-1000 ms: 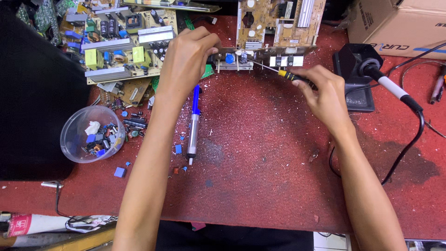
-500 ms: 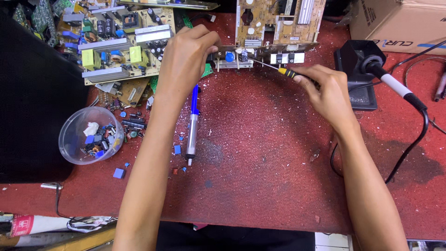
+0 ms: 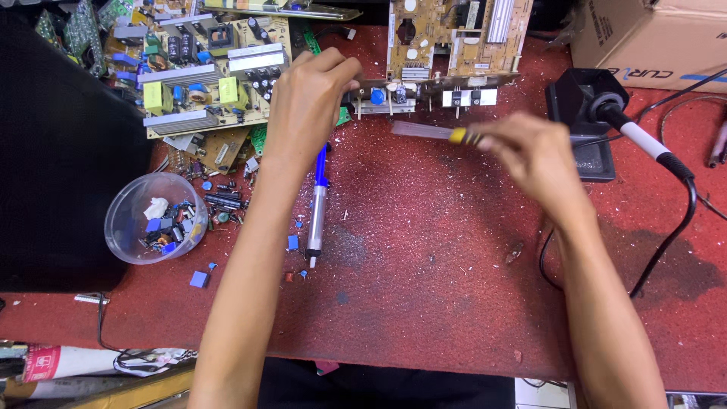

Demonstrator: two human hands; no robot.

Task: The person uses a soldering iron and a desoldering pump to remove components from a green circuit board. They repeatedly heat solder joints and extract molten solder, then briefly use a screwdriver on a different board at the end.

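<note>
Red table (image 3: 454,288) | board part (image 3: 382,98) is pinched by left hand (image 3: 307,102) | blurred screwdriver (image 3: 439,134) is gripped by right hand (image 3: 530,155) | blue pump (image 3: 318,201), component bowl (image 3: 151,220) alongside

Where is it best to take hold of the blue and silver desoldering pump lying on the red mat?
Probably the silver barrel, pinched from above across its width: the blue and silver desoldering pump lies flat, tip toward the person, its upper blue end under the left hand.

A: What's on the left?
B: Clear round plastic tub (image 3: 151,220) of small components, green circuit board (image 3: 204,72) behind it.
A: Right?
B: Soldering iron (image 3: 644,140) in black stand (image 3: 579,113), brown cardboard box (image 3: 651,38) behind. Blue desoldering pump (image 3: 317,204) mid-mat.
</note>
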